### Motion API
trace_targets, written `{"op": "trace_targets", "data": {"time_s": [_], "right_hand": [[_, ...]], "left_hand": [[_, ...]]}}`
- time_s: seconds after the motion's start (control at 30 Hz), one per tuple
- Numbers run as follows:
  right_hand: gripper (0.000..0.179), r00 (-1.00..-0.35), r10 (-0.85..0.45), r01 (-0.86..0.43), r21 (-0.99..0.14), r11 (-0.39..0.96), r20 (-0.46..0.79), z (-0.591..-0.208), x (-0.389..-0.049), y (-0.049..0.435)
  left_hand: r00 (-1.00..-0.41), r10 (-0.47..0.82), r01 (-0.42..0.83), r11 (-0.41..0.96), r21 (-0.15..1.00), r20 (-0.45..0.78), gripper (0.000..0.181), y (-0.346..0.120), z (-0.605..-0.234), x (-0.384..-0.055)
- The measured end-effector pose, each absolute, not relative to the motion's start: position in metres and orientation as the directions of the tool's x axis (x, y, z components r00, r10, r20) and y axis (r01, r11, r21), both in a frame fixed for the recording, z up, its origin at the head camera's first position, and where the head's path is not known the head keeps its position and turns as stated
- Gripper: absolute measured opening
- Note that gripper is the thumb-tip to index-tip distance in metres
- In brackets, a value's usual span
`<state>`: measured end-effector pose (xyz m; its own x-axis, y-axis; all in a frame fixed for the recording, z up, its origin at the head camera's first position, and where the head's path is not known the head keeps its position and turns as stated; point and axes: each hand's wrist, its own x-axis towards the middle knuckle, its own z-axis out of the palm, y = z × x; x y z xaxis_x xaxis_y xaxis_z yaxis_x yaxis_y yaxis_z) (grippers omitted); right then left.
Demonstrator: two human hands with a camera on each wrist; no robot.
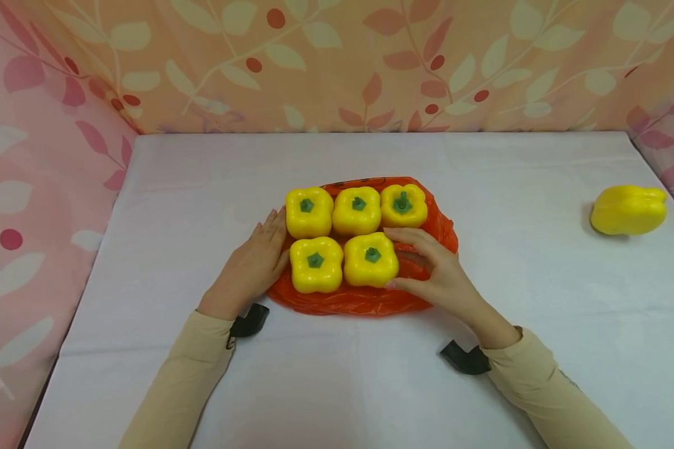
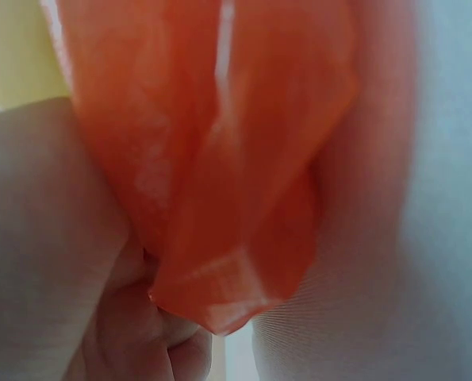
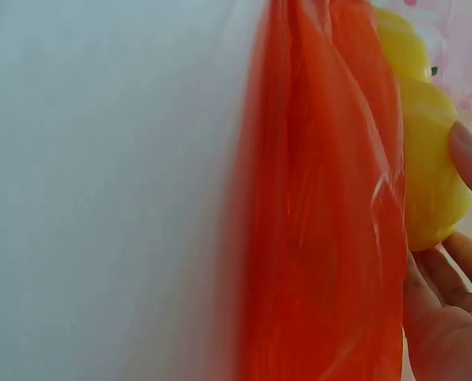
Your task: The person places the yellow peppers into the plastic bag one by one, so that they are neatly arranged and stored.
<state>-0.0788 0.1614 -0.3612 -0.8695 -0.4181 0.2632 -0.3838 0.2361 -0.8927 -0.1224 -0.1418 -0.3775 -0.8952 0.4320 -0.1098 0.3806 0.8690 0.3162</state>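
Note:
Several yellow bell peppers with green stems sit stem-up on a crumpled red plastic bag (image 1: pixel 359 304), three in the back row and two in front. My right hand (image 1: pixel 440 268) holds the front right bell pepper (image 1: pixel 371 259) between thumb and fingers; the right wrist view shows the thumb on this pepper (image 3: pixel 430 171). Fairly straight, the fingers of my left hand (image 1: pixel 253 265) lie along the left side of the back left pepper (image 1: pixel 309 212), its thumb beside the front left pepper (image 1: pixel 316 265). Bag folds (image 2: pixel 220 175) fill most of the left wrist view.
Another yellow bell pepper (image 1: pixel 629 210) lies on its side at the far right of the white-covered table (image 1: pixel 337 380). Leaf-patterned cloth (image 1: pixel 337 68) borders the table at the back and sides. A dark wrist-worn piece (image 1: pixel 466 358) hangs by each sleeve.

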Motion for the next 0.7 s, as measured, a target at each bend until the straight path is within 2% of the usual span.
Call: {"op": "trace_targets", "data": {"time_s": [0.17, 0.5, 0.7], "right_hand": [[0.071, -0.861, -0.427, -0.398, -0.89, 0.224, 0.277, -0.3627, -0.0784, 0.1597], [0.074, -0.875, -0.404, -0.407, -0.857, 0.316, 0.266, -0.3614, -0.0783, 0.1622], [0.073, -0.881, -0.397, -0.389, -0.87, 0.303, 0.256, -0.3612, -0.0794, 0.1634]], "left_hand": [[-0.898, 0.426, 0.375, 0.871, 0.318, -0.11, 0.067, -0.1416, -0.3776, -0.122], [-0.892, 0.438, 0.387, 0.866, 0.318, -0.108, 0.069, -0.1418, -0.3773, -0.1222], [-0.888, 0.45, 0.4, 0.858, 0.322, -0.095, 0.068, -0.1437, -0.38, -0.1235]]}}
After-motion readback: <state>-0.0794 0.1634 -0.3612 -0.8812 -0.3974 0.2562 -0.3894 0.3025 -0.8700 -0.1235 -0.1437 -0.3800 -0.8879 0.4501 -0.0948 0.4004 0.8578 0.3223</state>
